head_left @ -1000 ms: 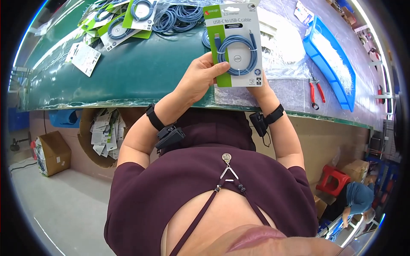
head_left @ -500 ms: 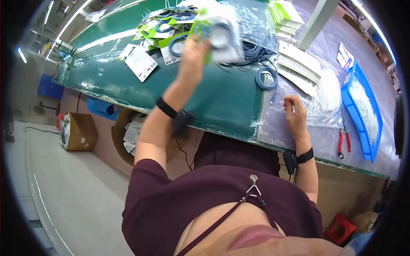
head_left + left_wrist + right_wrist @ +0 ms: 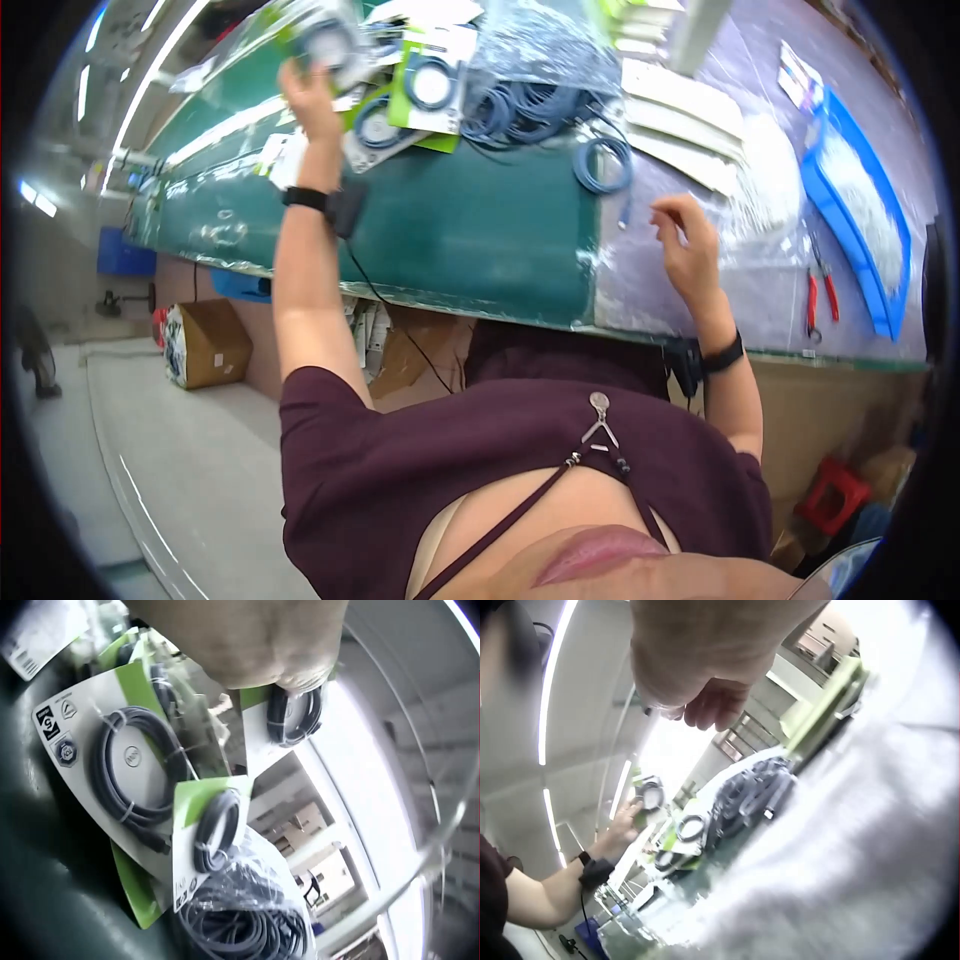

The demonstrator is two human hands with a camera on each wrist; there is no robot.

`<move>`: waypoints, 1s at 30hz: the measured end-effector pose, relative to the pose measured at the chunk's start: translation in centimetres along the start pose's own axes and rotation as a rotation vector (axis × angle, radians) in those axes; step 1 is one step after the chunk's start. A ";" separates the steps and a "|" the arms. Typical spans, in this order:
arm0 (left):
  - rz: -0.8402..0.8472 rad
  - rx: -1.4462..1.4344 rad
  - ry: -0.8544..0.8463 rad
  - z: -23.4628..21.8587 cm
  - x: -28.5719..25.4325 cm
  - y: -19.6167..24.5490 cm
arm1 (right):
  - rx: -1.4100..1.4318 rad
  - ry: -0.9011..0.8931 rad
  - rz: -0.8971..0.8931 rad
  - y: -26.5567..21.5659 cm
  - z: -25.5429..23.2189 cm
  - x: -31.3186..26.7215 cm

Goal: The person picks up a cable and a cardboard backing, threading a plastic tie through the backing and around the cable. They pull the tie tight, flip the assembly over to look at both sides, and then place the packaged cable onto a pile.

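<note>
At the far left of the bench, my left hand [image 3: 312, 105] grips a carded USB-C cable [image 3: 325, 40] by its edge, raised above the pile. In the left wrist view this card [image 3: 259, 727] sticks out below the hand, its blue coil facing out. More carded cables [image 3: 430, 80] lie heaped beside that hand, white and green with coiled blue cable on each. My right hand [image 3: 690, 245] hovers over the grey side of the bench, fingers loosely curled and holding nothing. Closest to it is a loose coiled blue cable [image 3: 603, 165], its plug end pointing toward the fingers.
A heap of blue cables [image 3: 530, 110] spills from a clear plastic bag. Stacked white cards [image 3: 680, 125] and white ties [image 3: 765, 190] lie right of it. Red-handled pliers [image 3: 812, 300] lie beside a blue tray [image 3: 835, 205]. A grey post [image 3: 700, 40] rises at the back.
Both hands were at the carded cable in front of the body. The right hand let go and moved right; the left carried the card left, over the pile.
</note>
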State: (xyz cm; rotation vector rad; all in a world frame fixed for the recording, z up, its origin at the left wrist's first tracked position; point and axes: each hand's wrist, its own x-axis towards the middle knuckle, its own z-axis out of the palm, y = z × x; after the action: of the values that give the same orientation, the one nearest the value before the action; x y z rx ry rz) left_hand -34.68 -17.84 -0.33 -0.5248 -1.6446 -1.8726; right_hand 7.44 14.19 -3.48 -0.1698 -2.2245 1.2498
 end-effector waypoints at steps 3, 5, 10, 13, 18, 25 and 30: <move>-0.082 0.210 -0.537 4.1 -7.4 11.8 | -0.117 0.072 -0.391 -5.4 -0.2 3.6; -0.084 0.120 -0.699 6.1 -11.3 15.3 | -0.183 0.066 -0.609 -7.7 -0.9 6.5; -0.214 0.022 -0.900 7.8 -16.1 19.7 | -0.263 -0.021 -0.927 -8.9 0.2 12.5; -0.225 0.086 -0.991 7.7 -16.9 20.9 | -0.360 -0.073 -0.954 -8.3 0.7 12.5; -0.150 0.099 -1.020 7.6 -17.4 21.0 | -0.515 -0.162 -0.945 -8.9 0.6 11.5; -0.161 0.112 -1.062 7.8 -18.3 20.8 | -0.596 -0.169 -0.865 -9.5 0.5 9.6; -0.261 0.039 -1.051 8.2 -18.7 21.5 | -0.645 -0.168 -0.920 -9.0 0.1 9.7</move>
State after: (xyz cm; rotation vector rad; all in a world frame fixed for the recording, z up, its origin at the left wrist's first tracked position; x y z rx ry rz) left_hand -7.26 -8.08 5.17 -1.5170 -2.4674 -1.8288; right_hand 0.86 12.76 7.95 0.6657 -2.3084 0.0507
